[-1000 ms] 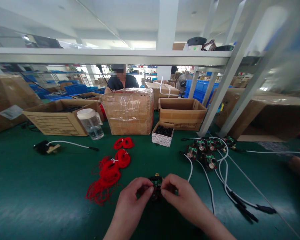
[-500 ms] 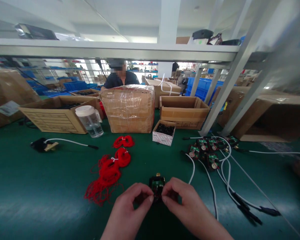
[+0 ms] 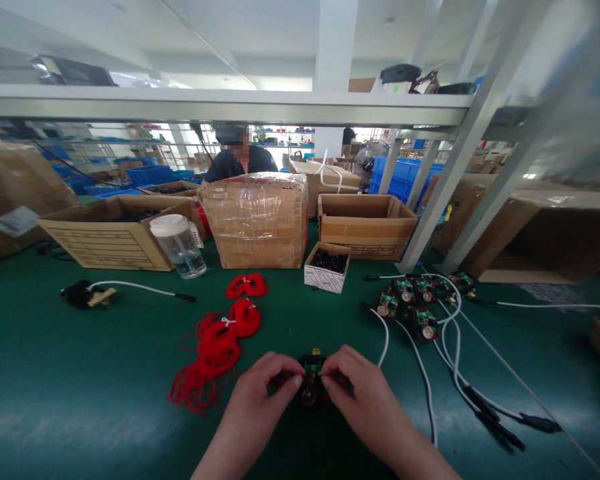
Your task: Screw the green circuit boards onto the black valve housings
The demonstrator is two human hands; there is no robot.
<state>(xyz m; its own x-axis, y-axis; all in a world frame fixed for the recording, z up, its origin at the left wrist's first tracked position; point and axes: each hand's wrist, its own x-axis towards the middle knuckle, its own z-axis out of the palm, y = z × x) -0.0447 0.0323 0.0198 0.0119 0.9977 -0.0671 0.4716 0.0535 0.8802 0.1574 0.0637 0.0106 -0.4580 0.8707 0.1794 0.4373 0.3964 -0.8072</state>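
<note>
A small black housing with a green circuit board [image 3: 312, 368] lies on the table between my hands, a brass-coloured tab at its far end. My left hand [image 3: 267, 397] pinches at its left side, thumb against forefinger. On the opposite side my right hand [image 3: 357, 393] does the same. What the fingertips grip is too small to make out. Bundles of red wire [image 3: 219, 347], tied with white, lie left of my hands. To the right is a group of similar circuit-board units [image 3: 424, 323] with white cables [image 3: 457, 360] ending in black sleeves.
A small box of black parts [image 3: 327, 267] stands ahead, before a wrapped carton [image 3: 255, 220] and an open carton [image 3: 365, 227]. A water bottle [image 3: 180, 247] and another cabled unit [image 3: 87, 293] are at left. Metal shelf posts [image 3: 443, 193] rise at right. A person [image 3: 240, 157] sits opposite.
Both hands have moved slightly away from me along the housing, still pinching at its two sides. More of its near end shows now. The other things on the table stay put.
</note>
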